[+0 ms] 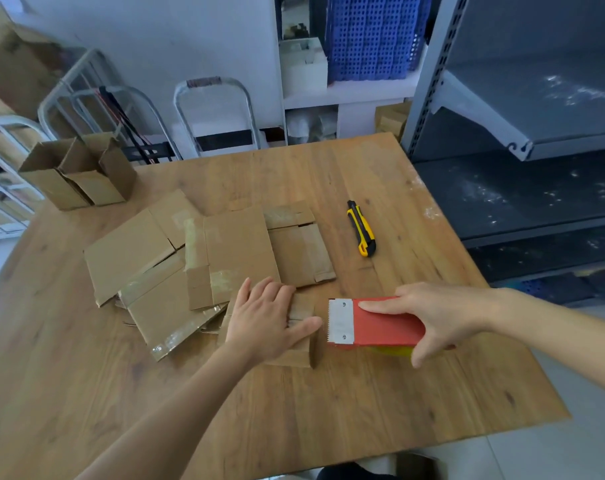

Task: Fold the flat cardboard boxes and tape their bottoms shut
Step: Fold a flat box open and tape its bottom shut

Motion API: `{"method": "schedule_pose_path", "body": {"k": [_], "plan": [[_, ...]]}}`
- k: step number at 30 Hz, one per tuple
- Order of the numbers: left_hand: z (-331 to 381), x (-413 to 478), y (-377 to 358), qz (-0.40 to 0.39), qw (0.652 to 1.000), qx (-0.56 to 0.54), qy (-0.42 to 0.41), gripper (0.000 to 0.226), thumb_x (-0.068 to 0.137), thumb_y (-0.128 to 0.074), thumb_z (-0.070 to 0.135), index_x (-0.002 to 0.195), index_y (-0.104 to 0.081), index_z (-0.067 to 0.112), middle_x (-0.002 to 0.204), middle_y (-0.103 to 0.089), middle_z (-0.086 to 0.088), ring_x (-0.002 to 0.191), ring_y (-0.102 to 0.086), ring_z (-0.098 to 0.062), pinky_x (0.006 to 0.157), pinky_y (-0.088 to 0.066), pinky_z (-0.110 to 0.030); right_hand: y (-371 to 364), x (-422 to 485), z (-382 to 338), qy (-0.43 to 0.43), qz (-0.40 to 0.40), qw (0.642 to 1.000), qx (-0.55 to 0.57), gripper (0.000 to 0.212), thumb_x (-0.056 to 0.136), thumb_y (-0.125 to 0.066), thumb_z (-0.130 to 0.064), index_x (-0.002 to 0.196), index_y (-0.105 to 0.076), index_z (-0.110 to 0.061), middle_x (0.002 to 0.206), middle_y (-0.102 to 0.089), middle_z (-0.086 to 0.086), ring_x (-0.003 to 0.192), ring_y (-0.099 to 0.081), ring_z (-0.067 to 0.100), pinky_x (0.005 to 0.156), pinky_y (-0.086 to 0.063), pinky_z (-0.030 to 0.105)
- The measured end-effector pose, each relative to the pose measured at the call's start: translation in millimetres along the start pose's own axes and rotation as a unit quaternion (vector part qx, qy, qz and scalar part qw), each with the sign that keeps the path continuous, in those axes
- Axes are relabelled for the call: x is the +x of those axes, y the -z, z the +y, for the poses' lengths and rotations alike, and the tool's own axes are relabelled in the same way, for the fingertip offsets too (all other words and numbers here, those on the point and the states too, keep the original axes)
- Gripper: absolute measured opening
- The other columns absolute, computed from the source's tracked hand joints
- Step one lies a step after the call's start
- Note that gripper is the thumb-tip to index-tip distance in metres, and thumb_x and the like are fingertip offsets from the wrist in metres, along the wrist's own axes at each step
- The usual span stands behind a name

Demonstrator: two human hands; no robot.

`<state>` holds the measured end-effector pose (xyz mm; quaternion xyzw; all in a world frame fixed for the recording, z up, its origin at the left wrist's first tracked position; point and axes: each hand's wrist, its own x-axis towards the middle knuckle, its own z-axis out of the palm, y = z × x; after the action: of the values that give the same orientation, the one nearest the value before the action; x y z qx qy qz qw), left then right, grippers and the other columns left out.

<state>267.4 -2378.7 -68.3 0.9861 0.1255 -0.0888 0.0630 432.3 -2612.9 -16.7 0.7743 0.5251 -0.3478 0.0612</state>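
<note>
While pinning the box point(299, 356) at the near edge of the flat pile point(238, 244) under the straight-fingered left hand point(266, 317), keep its flaps butted and draw the tape dispenser point(380, 327), gripped by the right hand point(446, 313) just right of that pile, straight along the seam.

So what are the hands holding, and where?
The right hand grips the red tape dispenser round its body. The left hand just presses on a box.

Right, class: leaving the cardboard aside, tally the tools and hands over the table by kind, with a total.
tape dispenser: 1
utility knife: 1
hands: 2 (left hand, right hand)
Total: 4
</note>
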Motion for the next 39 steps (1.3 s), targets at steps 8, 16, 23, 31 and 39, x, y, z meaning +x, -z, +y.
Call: {"method": "schedule_pose_path", "body": {"k": [8, 16, 23, 31, 39], "plan": [[3, 3, 3, 0.007, 1.000, 0.005, 0.021, 0.111, 0.055, 0.015, 0.093, 0.123, -0.044, 0.029, 0.118, -0.049, 0.010, 0.129, -0.037, -0.015, 0.119, -0.002, -0.041, -10, -42, 18, -0.038, 0.022, 0.999, 0.000, 0.098, 0.078, -0.068, -0.059, 0.143, 0.005, -0.062, 0.104, -0.035, -0.019, 0.090, -0.043, 0.004, 0.062, -0.033, 0.015], [10, 6, 7, -0.013, 0.999, -0.005, 0.048, 0.096, 0.054, -0.008, 0.096, 0.112, -0.043, 0.027, 0.114, -0.048, 0.012, 0.125, -0.039, -0.015, 0.119, -0.004, -0.041, -7, -35, -1, -0.053, 0.002, 0.998, -0.038, 0.091, 0.084, -0.064, -0.047, 0.148, 0.000, -0.055, 0.096, -0.035, -0.012, 0.082, -0.047, 0.006, 0.069, -0.046, 0.025], [15, 6, 6, -0.007, 0.998, -0.023, 0.065, 0.073, 0.058, -0.017, 0.087, 0.096, -0.036, 0.028, 0.099, -0.040, 0.013, 0.120, -0.041, -0.016, 0.118, -0.007, -0.042, 15, -8, -38, -0.052, -0.039, 0.992, -0.107, 0.083, 0.081, -0.067, -0.033, 0.151, -0.023, -0.037, 0.093, -0.042, -0.002, 0.075, -0.046, 0.018, 0.056, -0.041, 0.030], [19, 7, 3, 0.005, 0.996, -0.040, 0.078, 0.056, 0.071, -0.039, 0.074, 0.101, -0.042, 0.027, 0.102, -0.044, 0.011, 0.122, -0.041, -0.018, 0.118, -0.008, -0.043, 45, 33, -82, -0.048, -0.088, 0.975, -0.200, 0.042, 0.076, -0.073, -0.035, 0.111, -0.058, -0.017, 0.090, -0.059, 0.002, 0.081, -0.060, 0.022, 0.048, -0.035, 0.025], [20, 7, 2, 0.011, 0.995, -0.044, 0.089, 0.054, 0.070, -0.040, 0.072, 0.098, -0.040, 0.025, 0.102, -0.044, 0.010, 0.121, -0.041, -0.019, 0.118, -0.008, -0.043, 61, 54, -106, -0.064, -0.128, 0.968, -0.206, 0.026, 0.075, -0.073, -0.037, 0.080, -0.057, -0.017, 0.075, -0.057, 0.000, 0.064, -0.054, 0.018, 0.055, -0.044, 0.027]]}}
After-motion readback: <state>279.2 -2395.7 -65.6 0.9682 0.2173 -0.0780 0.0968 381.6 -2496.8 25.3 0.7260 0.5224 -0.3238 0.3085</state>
